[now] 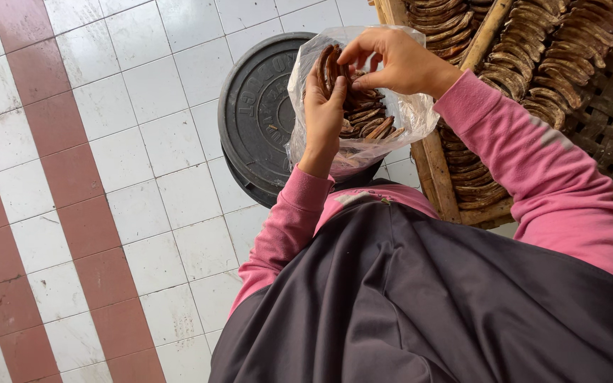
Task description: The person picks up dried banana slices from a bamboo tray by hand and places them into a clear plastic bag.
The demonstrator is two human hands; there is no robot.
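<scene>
— So, starting from the left, what do you see?

— Bare floor (108, 142), white tiles with red stripes. Then a round dark lid (257, 113) lying flat on it, partly behind the clear plastic bag (406, 113).

— And the hands?

— The left hand (323, 106) is raised upright against the bag, fingers loosely curled around a few dried brown strips (328, 67), the thumb pressing them from the near side. The bag is bunched just behind its palm.

— Is the other hand gripping too?

— The right hand (391, 60) comes in from above at the bag's mouth, fingertips pinched together on the top of those same strips. Both sleeves are pink.

— Where do the rest of the strips lie?

— More sit packed inside the bag, below the fingers. Further right, rows of them rest on a woven bamboo tray (604, 120) with a wooden frame, well apart from the hands.
</scene>
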